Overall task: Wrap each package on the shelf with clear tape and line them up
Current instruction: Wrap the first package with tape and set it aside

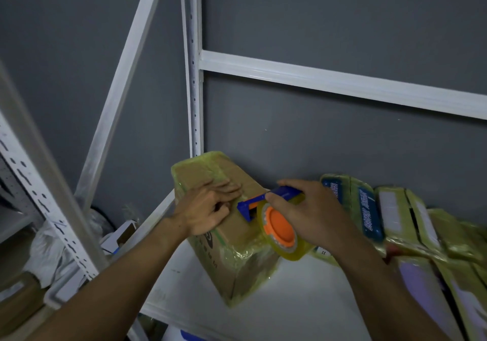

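A grey wall (342, 19) fills the back of the view. In front of it stands a white metal rack (194, 77) with a perforated upright, a diagonal brace and a horizontal beam. The rack's white shelf (303, 301) carries all the parcels.

Along the right side of the shelf, a row of wrapped packages (395, 214) leans against the wall, touching one another. Each is covered in yellowish clear film. Some show blue labels and others white ones.

Left of that row, close to the upright, a cardboard box (237, 259) sits tilted on the shelf. Its edges and lower corner are already glossy with tape.

The left hand (208, 211) lies palm down on the box's top, its fingers (226, 186) stretched flat and pressing the cardboard.

The right hand (311, 216) grips a blue tape dispenser (283, 192) from above, fingers curled over its handle, holding it against the box's upper right edge. The dispenser's blue cutter end touches the box just beside the left hand. A roll of clear tape (297, 252) sits on the dispenser's orange hub (279, 224).

Beyond the shelf's left edge, lower down, there are a white plastic bag (50, 251) and a small open carton (123, 232).
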{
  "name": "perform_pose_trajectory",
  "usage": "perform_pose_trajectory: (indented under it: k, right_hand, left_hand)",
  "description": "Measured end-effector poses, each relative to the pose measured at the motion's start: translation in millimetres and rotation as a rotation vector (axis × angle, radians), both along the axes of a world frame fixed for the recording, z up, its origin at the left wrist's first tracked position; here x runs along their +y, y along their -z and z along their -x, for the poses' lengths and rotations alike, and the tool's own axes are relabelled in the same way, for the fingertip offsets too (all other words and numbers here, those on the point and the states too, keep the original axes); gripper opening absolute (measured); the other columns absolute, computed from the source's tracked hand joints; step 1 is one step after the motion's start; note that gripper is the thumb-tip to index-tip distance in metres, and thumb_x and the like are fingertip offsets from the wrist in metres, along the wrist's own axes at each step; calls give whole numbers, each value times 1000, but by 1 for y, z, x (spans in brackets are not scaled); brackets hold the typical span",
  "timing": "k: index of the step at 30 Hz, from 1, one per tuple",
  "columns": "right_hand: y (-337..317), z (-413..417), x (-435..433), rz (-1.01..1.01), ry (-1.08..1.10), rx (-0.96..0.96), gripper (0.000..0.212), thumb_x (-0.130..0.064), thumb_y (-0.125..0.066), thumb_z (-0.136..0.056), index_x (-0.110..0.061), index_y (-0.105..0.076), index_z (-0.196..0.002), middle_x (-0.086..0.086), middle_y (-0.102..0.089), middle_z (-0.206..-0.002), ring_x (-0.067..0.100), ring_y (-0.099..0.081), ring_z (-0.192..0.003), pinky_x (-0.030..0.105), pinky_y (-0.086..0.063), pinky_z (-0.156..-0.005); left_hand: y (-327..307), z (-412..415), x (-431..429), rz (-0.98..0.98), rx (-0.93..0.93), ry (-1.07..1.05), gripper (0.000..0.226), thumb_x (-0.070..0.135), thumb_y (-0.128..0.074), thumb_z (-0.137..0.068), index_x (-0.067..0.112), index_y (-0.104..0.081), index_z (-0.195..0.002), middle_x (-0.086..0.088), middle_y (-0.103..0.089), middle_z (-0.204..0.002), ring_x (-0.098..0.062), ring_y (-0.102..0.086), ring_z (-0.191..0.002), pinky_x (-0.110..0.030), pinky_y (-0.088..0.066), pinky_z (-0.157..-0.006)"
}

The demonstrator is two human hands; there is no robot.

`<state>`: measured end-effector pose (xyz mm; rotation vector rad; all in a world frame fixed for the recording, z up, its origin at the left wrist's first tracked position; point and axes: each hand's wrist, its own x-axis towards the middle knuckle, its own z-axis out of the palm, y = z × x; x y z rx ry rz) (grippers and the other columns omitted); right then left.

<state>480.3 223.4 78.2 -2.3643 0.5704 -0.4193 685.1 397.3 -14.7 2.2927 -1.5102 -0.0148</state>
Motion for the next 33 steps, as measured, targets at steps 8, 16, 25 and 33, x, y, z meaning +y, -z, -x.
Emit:
perform_pose_trajectory:
  k: [8,16,25,33]
  right_hand:
    - [0,2,3,3,0,-17,54,-65,-70,-84,-38,-65,-130,-20,-60,-115,12,-56,-119,38,-52,-98]
    - [-10,18,-1,-13,-5,-60,52,-60,-74,-83,-36,-66,-128,-24,-62,-110,0,-60,-102,21,-49,-82]
    - [4,41,3,-21,12,-18,51,-61,-71,-85,-41,-62,-131,-32,-58,-105,-7,-58,-100,19,-50,-84]
    - [15,42,10,-50,70,-59,47,-55,-73,-87,-41,-62,-130,-21,-61,-115,6,-60,-109,41,-56,-98]
  left_hand:
    - [4,2,-1,112,-7,-84,65,44,-19,-87,39,-53,-142,30,-40,-147,4,-30,-145,-40,-18,-125]
    - [1,2,-2,111,-1,-87,67,46,-19,-85,39,-55,-140,32,-41,-145,3,-33,-144,-42,-20,-124]
    - [-1,6,2,70,3,-59,68,44,-17,-86,38,-48,-145,29,-36,-151,3,-26,-148,-43,-15,-125]
    - [4,27,3,12,5,-1,69,43,-21,-87,37,-37,-153,26,-25,-159,-5,-12,-153,-43,2,-127]
